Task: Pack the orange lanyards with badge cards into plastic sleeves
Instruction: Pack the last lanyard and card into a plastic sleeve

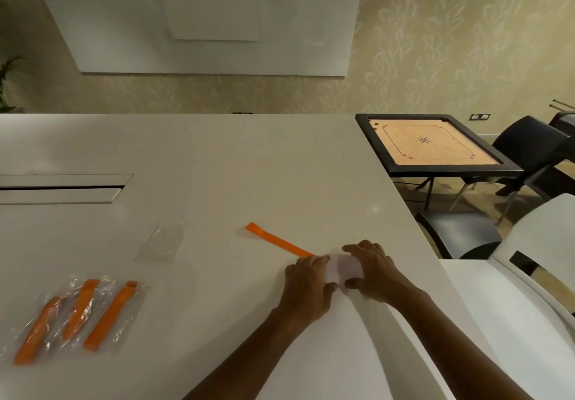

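Pinching white badge card [343, 267], both hands [339, 278] beside orange lanyard [278, 241].

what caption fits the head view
Both hands hold a white badge card on an orange lanyard beside three packed sleeves.

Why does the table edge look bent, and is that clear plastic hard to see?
Head view: the wide-angle lens bows the table edge; dim, warm light; the empty plastic sleeve nearly vanishes against the white top; glints mark the packed lanyards; both hands look slightly soft.
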`<state>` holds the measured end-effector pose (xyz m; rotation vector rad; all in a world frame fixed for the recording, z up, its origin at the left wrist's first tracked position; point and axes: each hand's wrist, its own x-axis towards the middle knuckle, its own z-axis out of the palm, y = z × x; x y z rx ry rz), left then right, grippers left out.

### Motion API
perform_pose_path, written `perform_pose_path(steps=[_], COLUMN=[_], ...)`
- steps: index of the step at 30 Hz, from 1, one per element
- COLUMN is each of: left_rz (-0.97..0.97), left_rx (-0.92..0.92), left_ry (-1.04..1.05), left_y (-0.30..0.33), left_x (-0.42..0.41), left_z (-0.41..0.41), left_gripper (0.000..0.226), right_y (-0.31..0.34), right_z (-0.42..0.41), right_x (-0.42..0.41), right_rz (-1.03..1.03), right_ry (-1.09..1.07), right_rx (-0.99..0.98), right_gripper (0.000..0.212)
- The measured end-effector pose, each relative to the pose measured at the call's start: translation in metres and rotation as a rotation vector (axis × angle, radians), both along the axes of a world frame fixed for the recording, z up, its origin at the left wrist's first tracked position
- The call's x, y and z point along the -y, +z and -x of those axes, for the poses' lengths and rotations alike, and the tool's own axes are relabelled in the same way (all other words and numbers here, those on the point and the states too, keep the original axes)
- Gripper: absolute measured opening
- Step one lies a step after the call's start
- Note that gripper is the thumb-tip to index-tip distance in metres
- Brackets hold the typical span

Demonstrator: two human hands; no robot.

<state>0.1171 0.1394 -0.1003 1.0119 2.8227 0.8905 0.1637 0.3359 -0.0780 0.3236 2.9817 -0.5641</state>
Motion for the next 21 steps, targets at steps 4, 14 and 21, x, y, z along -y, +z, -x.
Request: perform_pose_path(steps=[4,14,21], left_rz=[-0.094,-0.447,-0.71], left_rx=[0.034,0.148,0.368], left_ry=[0.011,0.128,0.206], left_y=[0.003,0.021,0.054], left_x=[0.0,0.025,0.055], left_z=[0.0,0.011,0.02], left_gripper=[0.057,0.055,0.021], right_y=[-0.002,0.019,0.061], right_z=[-0.002,0.002,0.009], right_x=[0.004,0.035,0.079], right_rz=[-0.024,0.31,0.825], right_ry=[-0.049,-0.093,-0.21], right_rx=[-0.058,-0.361,-0.426], right_gripper=[0.063,0.007,0.005])
